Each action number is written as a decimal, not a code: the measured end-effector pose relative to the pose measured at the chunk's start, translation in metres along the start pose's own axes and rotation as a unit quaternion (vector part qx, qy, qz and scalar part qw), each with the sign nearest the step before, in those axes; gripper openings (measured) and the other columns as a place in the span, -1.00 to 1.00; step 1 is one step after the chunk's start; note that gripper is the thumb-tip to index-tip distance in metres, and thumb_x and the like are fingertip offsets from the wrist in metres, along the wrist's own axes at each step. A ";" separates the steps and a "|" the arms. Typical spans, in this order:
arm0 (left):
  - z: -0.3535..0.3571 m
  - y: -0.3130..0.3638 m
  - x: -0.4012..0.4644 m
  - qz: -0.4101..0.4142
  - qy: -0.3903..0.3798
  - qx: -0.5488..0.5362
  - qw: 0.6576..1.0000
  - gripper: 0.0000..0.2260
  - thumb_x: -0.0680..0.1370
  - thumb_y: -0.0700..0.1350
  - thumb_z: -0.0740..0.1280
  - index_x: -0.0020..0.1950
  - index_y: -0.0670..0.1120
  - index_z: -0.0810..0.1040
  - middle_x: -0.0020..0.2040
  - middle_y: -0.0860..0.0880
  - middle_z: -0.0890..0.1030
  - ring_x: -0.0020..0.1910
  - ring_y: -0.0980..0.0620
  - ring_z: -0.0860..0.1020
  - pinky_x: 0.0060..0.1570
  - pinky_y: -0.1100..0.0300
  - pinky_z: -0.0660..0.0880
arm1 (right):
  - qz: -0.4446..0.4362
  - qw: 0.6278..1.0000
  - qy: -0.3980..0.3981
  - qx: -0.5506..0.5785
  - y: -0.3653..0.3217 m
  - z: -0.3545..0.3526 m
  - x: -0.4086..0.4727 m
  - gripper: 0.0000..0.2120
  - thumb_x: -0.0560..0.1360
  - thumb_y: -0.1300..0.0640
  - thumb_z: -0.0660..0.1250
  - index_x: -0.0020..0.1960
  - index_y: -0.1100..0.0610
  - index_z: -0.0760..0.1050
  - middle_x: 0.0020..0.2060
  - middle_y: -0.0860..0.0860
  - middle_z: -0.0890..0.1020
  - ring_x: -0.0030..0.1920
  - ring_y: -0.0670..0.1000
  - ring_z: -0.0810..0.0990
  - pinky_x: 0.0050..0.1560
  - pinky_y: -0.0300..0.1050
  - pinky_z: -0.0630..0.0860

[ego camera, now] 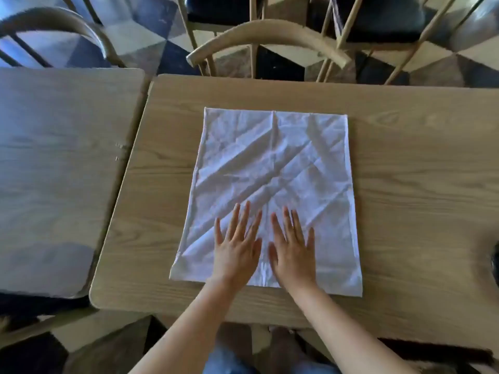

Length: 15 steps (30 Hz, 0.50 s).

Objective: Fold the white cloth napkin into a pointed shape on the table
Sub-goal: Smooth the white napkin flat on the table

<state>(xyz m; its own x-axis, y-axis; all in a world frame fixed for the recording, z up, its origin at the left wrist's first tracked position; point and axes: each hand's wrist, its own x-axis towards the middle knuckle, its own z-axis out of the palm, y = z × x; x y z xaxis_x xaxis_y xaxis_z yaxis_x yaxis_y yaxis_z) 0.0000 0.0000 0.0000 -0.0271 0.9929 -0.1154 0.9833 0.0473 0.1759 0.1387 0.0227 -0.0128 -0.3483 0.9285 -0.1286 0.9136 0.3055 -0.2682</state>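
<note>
The white cloth napkin (272, 168) lies spread out as a creased rectangle on the wooden table (410, 168). Diagonal creases cross its middle. My left hand (237, 248) rests flat on the napkin's near part, palm down, fingers spread. Beside it, my right hand (293, 252) lies flat in the same way, thumbs nearly touching. Neither hand grips the cloth. The napkin's near edge sits a little back from the table's front edge.
A second wooden table (54, 168) stands close on the left with a narrow gap between. Wooden chairs (270, 36) stand along the far side. A dark object (495, 265) shows at the right edge of the frame.
</note>
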 end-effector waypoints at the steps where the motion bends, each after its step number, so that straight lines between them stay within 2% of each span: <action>1: 0.007 0.001 0.004 0.003 -0.019 -0.008 1.000 -0.52 0.54 0.00 0.06 0.46 -0.04 0.25 0.48 -0.14 0.23 0.45 -0.17 0.17 0.32 -0.33 0.13 | -0.002 1.000 -0.011 -0.002 -0.002 0.005 0.003 -0.47 0.52 -0.03 0.00 0.47 0.09 0.18 0.47 0.12 0.19 0.46 0.15 0.14 0.35 0.28 0.06; 4: 0.025 -0.006 0.009 0.037 -0.030 -0.006 0.999 -0.51 0.52 0.06 0.07 0.45 0.00 0.27 0.48 -0.12 0.24 0.46 -0.15 0.14 0.32 -0.33 0.13 | -0.040 0.999 -0.010 -0.030 0.009 0.017 0.007 -0.46 0.51 -0.04 0.04 0.47 0.06 0.16 0.47 0.10 0.20 0.47 0.13 0.15 0.40 0.28 0.04; 7: 0.032 -0.027 0.013 0.039 -0.024 -0.001 0.999 -0.45 0.50 0.13 0.10 0.49 0.07 0.16 0.52 -0.09 0.14 0.50 -0.08 0.07 0.40 -0.19 0.01 | -0.039 0.998 0.007 -0.043 0.043 0.020 0.004 -0.44 0.52 -0.06 0.05 0.49 0.06 0.13 0.48 0.08 0.16 0.49 0.07 0.07 0.44 0.23 0.02; 11: 0.027 -0.059 0.023 -0.056 -0.001 -0.037 0.998 -0.38 0.48 0.13 0.07 0.52 -0.03 0.11 0.53 -0.13 0.07 0.51 -0.03 0.01 0.46 -0.06 -0.01 | 0.003 0.997 0.002 -0.071 0.087 0.006 0.006 -0.41 0.54 -0.05 -0.02 0.49 0.19 0.06 0.48 0.13 0.10 0.50 0.08 0.05 0.44 0.10 0.03; 15: 0.016 -0.070 0.044 -0.175 0.032 -0.078 0.981 -0.34 0.50 0.13 -0.03 0.51 -0.21 0.05 0.53 -0.19 0.08 0.51 -0.08 0.03 0.47 -0.06 0.01 | 0.140 0.988 0.064 -0.030 0.091 -0.005 0.022 -0.41 0.52 -0.02 -0.02 0.45 0.30 0.16 0.44 0.21 0.23 0.45 0.16 0.20 0.41 0.18 0.17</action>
<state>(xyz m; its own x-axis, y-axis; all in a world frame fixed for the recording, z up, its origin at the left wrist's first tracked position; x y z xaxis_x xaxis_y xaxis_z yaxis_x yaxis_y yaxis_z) -0.0674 0.0383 -0.0331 -0.3734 0.9178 -0.1349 0.8727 0.3969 0.2845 0.2155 0.0726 -0.0353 -0.0552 0.9962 -0.0672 0.9825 0.0421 -0.1816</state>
